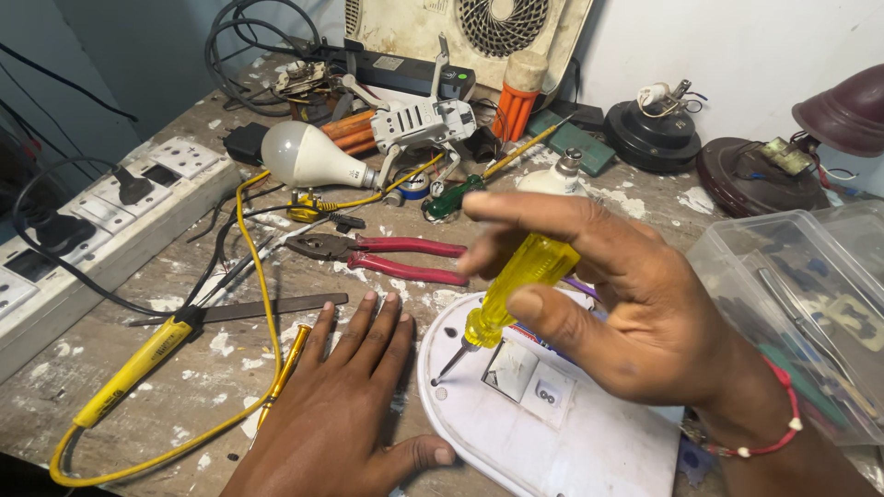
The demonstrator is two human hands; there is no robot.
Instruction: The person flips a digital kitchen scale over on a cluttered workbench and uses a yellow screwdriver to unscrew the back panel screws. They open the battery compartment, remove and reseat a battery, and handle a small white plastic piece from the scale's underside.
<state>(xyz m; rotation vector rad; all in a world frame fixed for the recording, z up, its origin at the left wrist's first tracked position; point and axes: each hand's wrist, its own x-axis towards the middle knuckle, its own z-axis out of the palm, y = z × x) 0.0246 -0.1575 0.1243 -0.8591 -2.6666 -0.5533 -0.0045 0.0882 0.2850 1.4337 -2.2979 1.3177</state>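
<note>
centrally, white square label [531,377] on white casing [589,442].

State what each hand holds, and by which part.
Right hand grips the yellow screwdriver by its handle; left hand holds nothing, resting flat.

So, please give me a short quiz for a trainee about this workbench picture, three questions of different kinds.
1. True or false: the right hand holds a yellow screwdriver.
2. What does the screwdriver tip touch? A) red pliers B) white device C) bulb
3. Fill in: the left hand lies flat, fingers ____.

Key: 1 true; 2 B; 3 spread.
</note>
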